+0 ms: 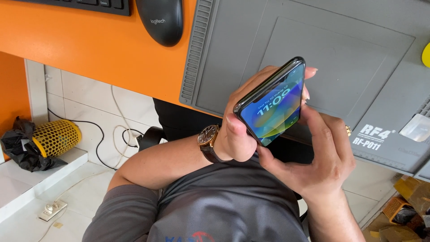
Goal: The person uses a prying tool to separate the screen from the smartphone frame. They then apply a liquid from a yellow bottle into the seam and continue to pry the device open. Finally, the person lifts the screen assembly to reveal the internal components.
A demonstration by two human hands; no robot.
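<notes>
The left hand point(237, 134), wristwatch point(208, 141) at its wrist, is cupping the smartphone point(273, 105) by its side edges, above the grey mat point(340, 49). Thin, rigid, glass-faced, the phone probably slips easily; edges seem the safest hold. The right hand point(318, 157) is pinching its lower corner.

Grey short-sleeved shirt point(224, 201) with a red-and-blue chest print (mostly cut off at the frame edge), round gold-cased wristwatch point(208, 136) with dark dial on a brown leather strap, gold ring point(348, 130) on the other hand
</notes>
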